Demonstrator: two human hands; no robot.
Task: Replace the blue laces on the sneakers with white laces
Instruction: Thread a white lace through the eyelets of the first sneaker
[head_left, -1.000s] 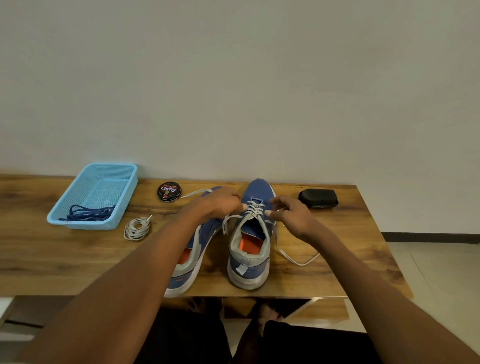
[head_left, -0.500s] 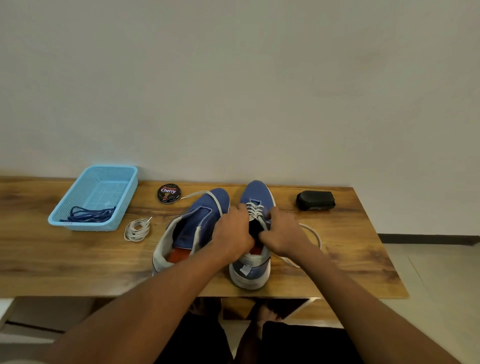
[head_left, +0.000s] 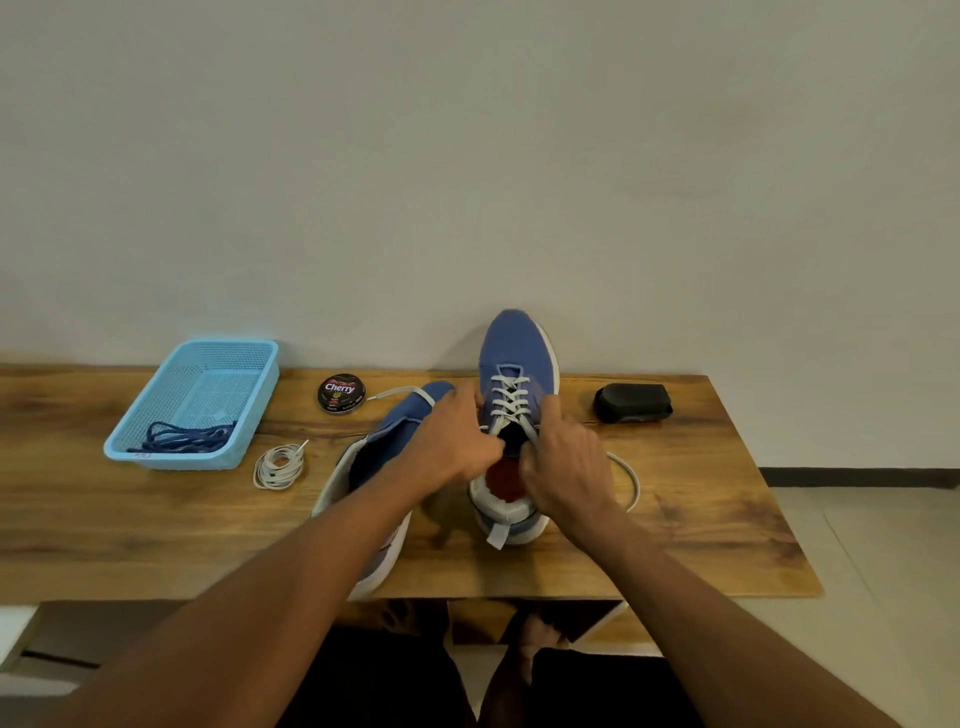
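Both hands are gripping the right sneaker (head_left: 517, 358) by its collar, the left hand (head_left: 457, 447) and the right hand (head_left: 563, 467) on either side, while its long axis is pointing away from them and its white lace (head_left: 509, 397) is lying just beyond the fingers.

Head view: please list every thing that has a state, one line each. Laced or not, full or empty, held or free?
Right sneaker: laced with white, toe tipped up, held.
Left sneaker: no lace through its eyelets, lying on the table.
Blue basket: holds the blue laces.
White lace coil: bundled, free.
Polish tin: closed.
Left hand: gripping the sneaker.
Right hand: gripping the sneaker.
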